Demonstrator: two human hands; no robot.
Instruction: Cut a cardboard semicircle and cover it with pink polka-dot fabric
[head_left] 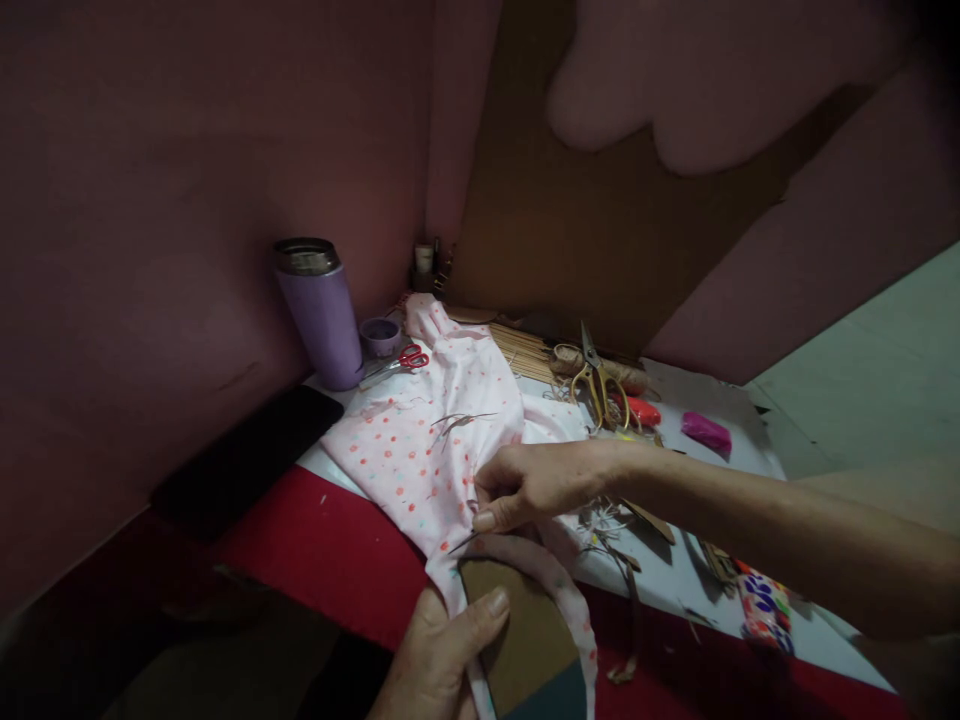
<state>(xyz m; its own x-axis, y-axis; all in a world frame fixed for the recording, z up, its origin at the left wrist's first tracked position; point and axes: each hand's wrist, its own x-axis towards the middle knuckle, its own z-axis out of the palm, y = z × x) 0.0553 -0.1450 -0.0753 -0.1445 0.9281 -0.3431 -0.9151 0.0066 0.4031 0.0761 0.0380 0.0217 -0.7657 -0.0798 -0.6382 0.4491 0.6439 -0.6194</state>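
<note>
My left hand (442, 655) grips a rounded brown cardboard piece (517, 610), thumb flat on its face. Pale pink cloth with red dots (397, 455) is folded over the cardboard's edge as a narrow band and spreads from there over the table. At the top of that band, my right hand (525, 485) is closed in a pinch. A thin, dark, needle-like piece (463, 542) sticks out from its thumb tip, against the cloth. Whether cloth is also caught between these fingers is hidden. Several dry brown strands (461, 420) lie on the cloth.
Red-handled scissors (412, 357) lie beside a purple tumbler (322, 320) and a small purple cup (381, 336). Gold-handled shears (598, 385) rest near a twine roll (630, 375). A magenta packet (706, 433) sits right, a black slab (247, 460) left. Walls close in behind.
</note>
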